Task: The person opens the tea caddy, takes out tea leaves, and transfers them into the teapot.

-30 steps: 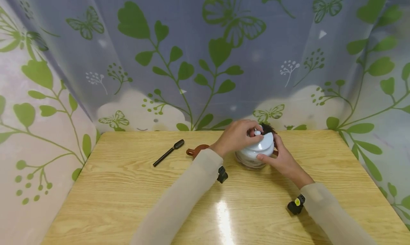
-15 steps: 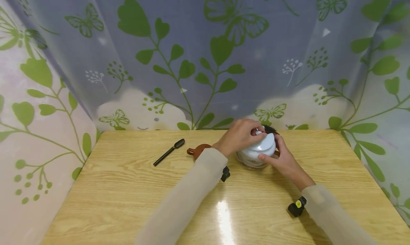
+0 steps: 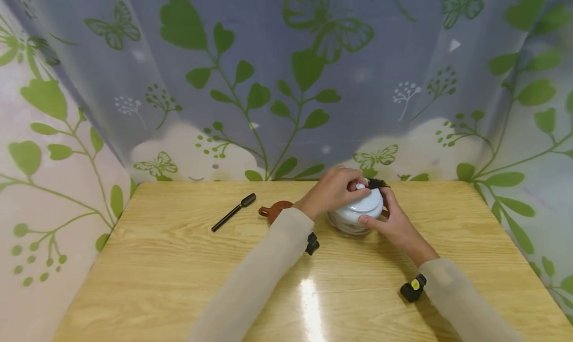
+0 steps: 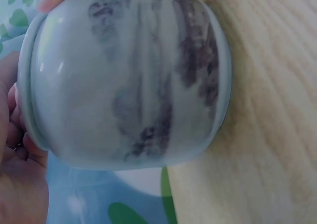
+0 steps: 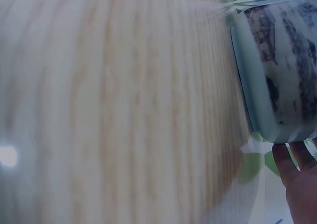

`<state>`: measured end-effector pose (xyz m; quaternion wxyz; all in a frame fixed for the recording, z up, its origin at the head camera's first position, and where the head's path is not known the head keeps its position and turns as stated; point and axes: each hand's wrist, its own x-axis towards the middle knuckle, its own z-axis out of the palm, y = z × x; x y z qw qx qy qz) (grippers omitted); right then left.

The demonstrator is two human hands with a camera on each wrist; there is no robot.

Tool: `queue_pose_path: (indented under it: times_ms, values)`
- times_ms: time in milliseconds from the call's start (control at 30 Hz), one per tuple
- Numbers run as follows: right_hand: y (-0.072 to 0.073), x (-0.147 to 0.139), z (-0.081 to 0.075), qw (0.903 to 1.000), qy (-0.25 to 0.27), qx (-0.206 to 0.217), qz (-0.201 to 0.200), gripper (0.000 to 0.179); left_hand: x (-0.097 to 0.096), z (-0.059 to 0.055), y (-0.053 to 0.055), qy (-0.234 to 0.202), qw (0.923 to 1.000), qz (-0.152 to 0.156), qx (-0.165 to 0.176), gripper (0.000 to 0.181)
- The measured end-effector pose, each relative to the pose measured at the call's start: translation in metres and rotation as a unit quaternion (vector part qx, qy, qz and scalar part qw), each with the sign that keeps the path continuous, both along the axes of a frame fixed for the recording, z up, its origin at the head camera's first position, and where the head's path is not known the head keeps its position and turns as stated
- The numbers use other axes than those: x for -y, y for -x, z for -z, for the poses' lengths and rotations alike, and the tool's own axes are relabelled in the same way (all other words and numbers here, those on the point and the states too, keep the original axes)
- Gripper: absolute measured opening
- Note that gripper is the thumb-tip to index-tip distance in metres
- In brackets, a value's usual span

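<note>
A lidded white porcelain jar (image 3: 353, 216) with dark painted markings stands at the right rear of the table. My left hand (image 3: 329, 190) is bent over its lid (image 3: 368, 202), fingers and thumb curled near the white knob (image 3: 360, 186). From those fingertips a brush with dark bristles (image 3: 378, 183) lies against the lid's far edge; its handle is mostly hidden in the hand. My right hand (image 3: 398, 227) grips the jar's right side, thumb in front and fingers behind. Up close in the left wrist view, the jar's painted body (image 4: 129, 80) hides part of the hand.
Left of the jar, a reddish-brown clay teapot (image 3: 278, 212) is partly hidden behind my left forearm. Further left lies a slim black scoop (image 3: 234, 213). A patterned curtain (image 3: 250, 83) hangs right behind the wooden table (image 3: 179, 262).
The dark bristles have shifted and flattened toward the right across the lid's far edge. Both hands keep nearly the same position, and the jar stays in place.
</note>
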<state>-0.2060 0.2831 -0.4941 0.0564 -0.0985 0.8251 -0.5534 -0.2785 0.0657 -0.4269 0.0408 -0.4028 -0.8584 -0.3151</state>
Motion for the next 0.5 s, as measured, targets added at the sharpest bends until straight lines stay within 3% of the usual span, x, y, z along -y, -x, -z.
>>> queue_pose_path:
  times_ms: [200,333,500]
  values:
    - [0.0025,0.0027,-0.0001,1.0,0.0,-0.009,0.003,0.08,0.0029,0.0034,-0.0004,-0.026,0.9997,-0.003,0.001,0.019]
    - [0.0022,0.0024,0.0012,1.0,0.001,-0.005,0.003,0.08,0.0027,0.0025,-0.0018,-0.018,0.9998,-0.005,0.002,0.02]
    - [-0.001,0.0005,0.0011,1.0,0.004,0.0,-0.002,0.082,0.0032,-0.0012,-0.0045,-0.014,0.9995,-0.004,0.029,0.026]
